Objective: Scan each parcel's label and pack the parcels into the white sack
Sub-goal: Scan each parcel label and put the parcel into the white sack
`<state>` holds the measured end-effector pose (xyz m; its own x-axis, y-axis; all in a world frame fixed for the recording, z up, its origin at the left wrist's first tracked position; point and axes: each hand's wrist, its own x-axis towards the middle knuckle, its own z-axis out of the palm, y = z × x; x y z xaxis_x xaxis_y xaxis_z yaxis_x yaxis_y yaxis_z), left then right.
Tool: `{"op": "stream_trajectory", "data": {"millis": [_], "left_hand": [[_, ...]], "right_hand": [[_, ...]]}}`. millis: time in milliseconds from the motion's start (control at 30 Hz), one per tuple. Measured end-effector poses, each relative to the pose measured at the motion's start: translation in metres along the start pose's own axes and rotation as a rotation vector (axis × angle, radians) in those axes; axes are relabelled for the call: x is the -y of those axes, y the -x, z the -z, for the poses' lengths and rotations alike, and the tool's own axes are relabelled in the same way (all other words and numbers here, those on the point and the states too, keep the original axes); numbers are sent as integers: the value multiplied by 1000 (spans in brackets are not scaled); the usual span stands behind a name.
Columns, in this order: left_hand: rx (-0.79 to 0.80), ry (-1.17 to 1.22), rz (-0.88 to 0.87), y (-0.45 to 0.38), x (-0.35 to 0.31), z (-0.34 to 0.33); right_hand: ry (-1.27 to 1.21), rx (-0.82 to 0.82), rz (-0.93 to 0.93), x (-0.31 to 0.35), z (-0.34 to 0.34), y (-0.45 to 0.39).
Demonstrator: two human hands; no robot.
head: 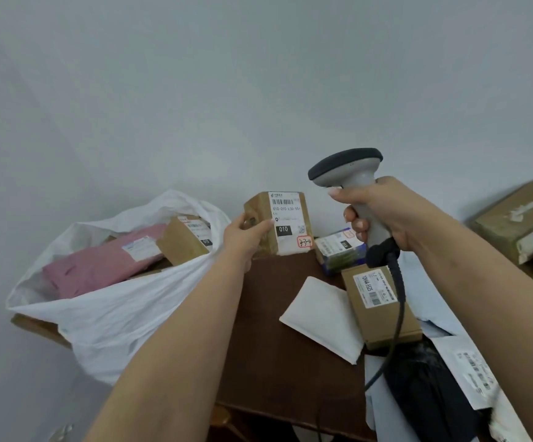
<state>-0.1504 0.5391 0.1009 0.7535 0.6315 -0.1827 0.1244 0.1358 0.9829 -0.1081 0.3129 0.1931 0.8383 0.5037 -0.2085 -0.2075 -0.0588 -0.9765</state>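
My left hand grips a small brown cardboard parcel by its left side, holding it upright above the dark wooden table. Its white label, marked 010, faces me. My right hand grips the grey handle of a barcode scanner, whose dark head points left, above and to the right of the parcel. The white sack stands open at the left, with a pink mailer and a brown box inside.
On the table lie a white padded envelope, a flat brown box, a green-and-blue parcel, and black and white mailers at the lower right. A larger brown box sits far right. The scanner's black cable hangs down.
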Motion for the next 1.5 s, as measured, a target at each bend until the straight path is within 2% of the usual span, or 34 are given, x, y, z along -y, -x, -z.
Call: {"op": "stream_trajectory", "data": {"millis": [600, 1000, 1067, 1167, 1300, 1367, 1400, 1500], "left_hand": [[-115, -26, 4, -23, 1, 15], [-118, 41, -11, -12, -8, 37], [-208, 75, -100, -12, -13, 55], [-437, 84, -287, -16, -25, 99], [-671, 127, -447, -20, -38, 165], [-768, 66, -377, -30, -36, 198], [-810, -2, -280, -36, -33, 212], [-900, -400, 122, -40, -21, 238]], "right_hand": [[64, -13, -6, 14, -6, 5], [79, 30, 18, 14, -35, -5], [72, 55, 8, 11, -48, -11], [42, 108, -18, 7, -70, -19], [25, 162, -38, -1, -102, -30], [14, 175, -51, -5, -115, -35], [8, 180, -60, -7, -121, -37], [9, 179, -94, -14, -130, -44]]}}
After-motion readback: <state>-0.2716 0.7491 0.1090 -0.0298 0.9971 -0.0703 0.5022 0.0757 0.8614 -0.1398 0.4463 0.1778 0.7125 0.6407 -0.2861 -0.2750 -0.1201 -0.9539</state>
